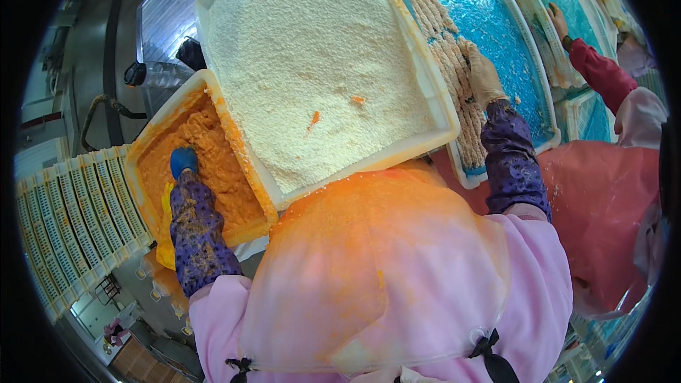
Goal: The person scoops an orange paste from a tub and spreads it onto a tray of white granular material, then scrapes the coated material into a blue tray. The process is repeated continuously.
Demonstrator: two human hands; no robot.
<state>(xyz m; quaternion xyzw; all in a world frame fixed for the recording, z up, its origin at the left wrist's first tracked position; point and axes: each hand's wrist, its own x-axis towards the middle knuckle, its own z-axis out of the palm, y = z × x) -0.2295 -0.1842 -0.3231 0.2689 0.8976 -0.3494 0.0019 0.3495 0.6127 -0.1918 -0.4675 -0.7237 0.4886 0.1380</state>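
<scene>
My left hand [184, 161], in a blue glove, rests on the wet orange mixture [229, 197] in a tub at the left; its fingers are partly hidden. My right hand [485, 77], in a pale glove, reaches over the tray at the right and touches the rows of crumb-coated pieces [452, 72]. Its fingertips are bent at these pieces, and whether it grips one is unclear. Blue plastic sheeting [505, 21] lines that tray [532, 48]. Between my hands stands a large white tub [449, 111] full of pale crumbs [319, 58], with a few orange bits on top.
A co-worker's hand [558, 21] lies on another tray [540, 21] with blue sheeting at the upper right. Stacked perforated trays [80, 218] stand at the far left. A metal surface [165, 16] and a dark hose [114, 103] are beyond the orange tub's rim [159, 111].
</scene>
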